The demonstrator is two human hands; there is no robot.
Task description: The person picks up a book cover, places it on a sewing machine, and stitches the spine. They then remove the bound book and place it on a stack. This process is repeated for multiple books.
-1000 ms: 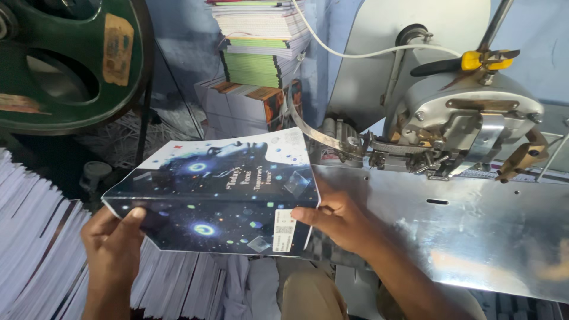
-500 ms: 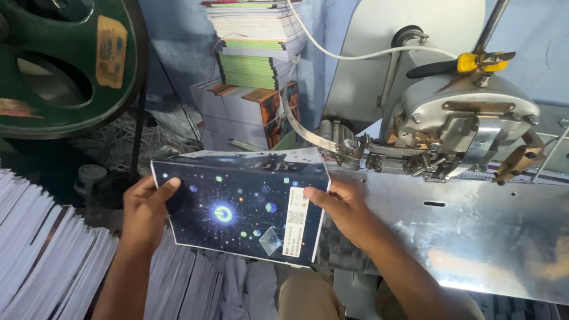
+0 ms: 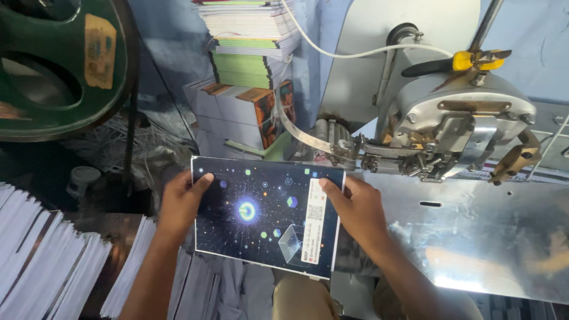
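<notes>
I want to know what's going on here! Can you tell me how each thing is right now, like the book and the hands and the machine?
dark booklet: closed, held flat in both hands
left hand: gripping the booklet's left edge
right hand: gripping the booklet's right edge
grey metal machine: right of the booklet, apart from it
book stacks: piled up behind, closed
white paper piles: leaning at lower left
green wheel: upright, upper left

Green flywheel [image 3: 56, 65] cut off by the top and left edges, white page stacks [image 3: 41, 261] running off the left and bottom, label [image 3: 314, 220] print too small to tell, both forearms leaving the bottom edge
</notes>
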